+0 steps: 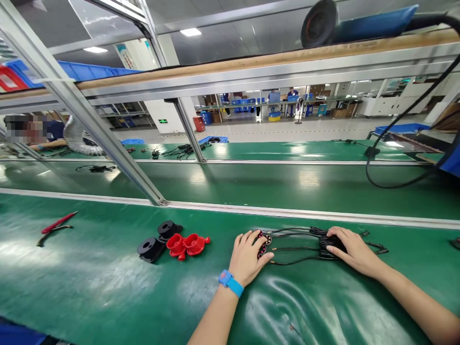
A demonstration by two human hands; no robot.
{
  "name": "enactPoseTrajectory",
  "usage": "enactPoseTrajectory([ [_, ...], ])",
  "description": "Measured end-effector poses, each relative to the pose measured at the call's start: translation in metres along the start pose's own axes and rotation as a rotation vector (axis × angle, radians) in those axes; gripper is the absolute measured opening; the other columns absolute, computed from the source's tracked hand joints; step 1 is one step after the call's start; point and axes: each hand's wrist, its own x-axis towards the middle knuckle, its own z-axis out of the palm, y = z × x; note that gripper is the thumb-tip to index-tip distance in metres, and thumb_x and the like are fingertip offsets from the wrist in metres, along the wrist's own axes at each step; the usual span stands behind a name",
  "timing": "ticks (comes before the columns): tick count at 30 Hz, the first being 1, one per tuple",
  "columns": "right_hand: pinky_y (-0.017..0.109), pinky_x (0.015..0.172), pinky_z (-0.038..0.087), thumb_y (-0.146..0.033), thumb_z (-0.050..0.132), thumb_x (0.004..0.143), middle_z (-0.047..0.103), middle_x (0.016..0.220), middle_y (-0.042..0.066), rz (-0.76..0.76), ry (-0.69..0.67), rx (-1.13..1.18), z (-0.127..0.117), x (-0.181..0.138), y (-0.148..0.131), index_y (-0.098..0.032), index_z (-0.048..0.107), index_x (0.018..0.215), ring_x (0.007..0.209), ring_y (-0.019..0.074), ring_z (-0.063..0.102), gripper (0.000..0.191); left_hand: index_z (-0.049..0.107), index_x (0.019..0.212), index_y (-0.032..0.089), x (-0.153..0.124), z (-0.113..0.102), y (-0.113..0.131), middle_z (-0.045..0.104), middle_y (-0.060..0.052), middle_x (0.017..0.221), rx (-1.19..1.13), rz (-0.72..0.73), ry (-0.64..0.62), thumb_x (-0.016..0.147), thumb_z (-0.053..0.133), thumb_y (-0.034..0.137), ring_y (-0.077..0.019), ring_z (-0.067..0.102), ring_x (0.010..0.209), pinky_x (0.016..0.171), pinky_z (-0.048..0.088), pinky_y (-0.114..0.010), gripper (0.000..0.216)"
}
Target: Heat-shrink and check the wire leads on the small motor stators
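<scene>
My left hand (pixel 247 256), with a blue wrist strap (pixel 231 283), lies over small round discs (pixel 266 239) dotted with pink and pale spots. Its fingers are stretched out and its thumb is apart; the hand partly covers the discs. Black cables (pixel 296 249) run right from beside the discs, some ending in copper-coloured tips. My right hand (pixel 352 251) is closed around the coiled cable bundle (pixel 328 247), fingers over the top and thumb at the near side. Connector ends (pixel 379 248) stick out beyond that hand.
Left of my hands sit red plastic cups (pixel 186 245) and black round housings (pixel 151 249). Farther left lies a red pen-like tool (pixel 59 223). A metal post (pixel 118 143) and overhead shelf (pixel 251 76) frame the green bench. A black cord (pixel 370 163) hangs at right.
</scene>
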Motion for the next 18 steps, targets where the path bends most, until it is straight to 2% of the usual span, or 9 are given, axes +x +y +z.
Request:
enactPoseTrajectory([
  [5, 0.052, 0.107, 0.034, -0.067, 0.043, 0.095, 0.051, 0.136, 0.013, -0.018, 0.008, 0.035, -0.001, -0.027, 0.012, -0.025, 0.059, 0.117, 0.129, 0.0318, 0.043, 0.05, 0.061, 0.124, 0.029, 0.0, -0.007, -0.003, 0.053, -0.003, 0.145, 0.036, 0.036, -0.062, 0.093, 0.061, 0.047, -0.0298, 0.049, 0.132, 0.111, 0.036, -0.054, 0.036],
  [8, 0.053, 0.11, 0.033, -0.071, 0.058, 0.086, 0.044, 0.144, 0.013, -0.067, -0.069, 0.049, -0.004, -0.032, 0.02, -0.027, 0.057, 0.13, 0.134, 0.0339, 0.038, 0.062, 0.061, 0.125, 0.028, 0.0, -0.01, -0.007, 0.054, -0.005, 0.144, 0.046, 0.084, -0.085, 0.096, 0.058, 0.042, -0.026, 0.052, 0.129, 0.11, 0.04, -0.049, 0.033],
  [10, 0.054, 0.112, 0.031, -0.072, 0.067, 0.079, 0.038, 0.149, 0.012, -0.079, -0.119, 0.039, -0.007, -0.033, 0.021, -0.03, 0.053, 0.137, 0.137, 0.0352, 0.034, 0.074, 0.062, 0.125, 0.029, 0.0, -0.011, -0.01, 0.055, -0.005, 0.142, 0.041, 0.145, -0.065, 0.098, 0.053, 0.038, -0.0231, 0.055, 0.126, 0.106, 0.045, -0.044, 0.03],
  [12, 0.052, 0.113, 0.03, -0.072, 0.068, 0.079, 0.037, 0.149, 0.012, -0.078, -0.135, 0.044, -0.012, -0.035, 0.016, -0.031, 0.052, 0.139, 0.137, 0.0342, 0.034, 0.075, 0.063, 0.126, 0.033, -0.002, -0.009, -0.014, 0.057, -0.003, 0.14, 0.05, 0.203, -0.006, 0.099, 0.048, 0.038, -0.0219, 0.059, 0.122, 0.102, 0.05, -0.04, 0.031],
  [14, 0.048, 0.113, 0.03, -0.07, 0.067, 0.081, 0.039, 0.147, 0.013, -0.098, -0.116, 0.082, -0.017, -0.037, 0.01, -0.028, 0.055, 0.135, 0.136, 0.0318, 0.036, 0.07, 0.063, 0.126, 0.036, -0.004, 0.002, -0.025, 0.059, 0.0, 0.138, 0.085, 0.233, 0.073, 0.098, 0.048, 0.042, -0.0219, 0.064, 0.115, 0.095, 0.055, -0.037, 0.032],
  [18, 0.045, 0.11, 0.032, -0.073, 0.066, 0.08, 0.048, 0.138, 0.013, -0.142, -0.027, 0.164, -0.025, -0.046, 0.012, -0.023, 0.059, 0.127, 0.13, 0.029, 0.043, 0.069, 0.068, 0.117, 0.037, 0.007, 0.041, -0.049, 0.061, 0.003, 0.137, 0.049, 0.319, 0.178, 0.092, 0.051, 0.047, -0.0225, 0.069, 0.106, 0.082, 0.06, -0.033, 0.032],
])
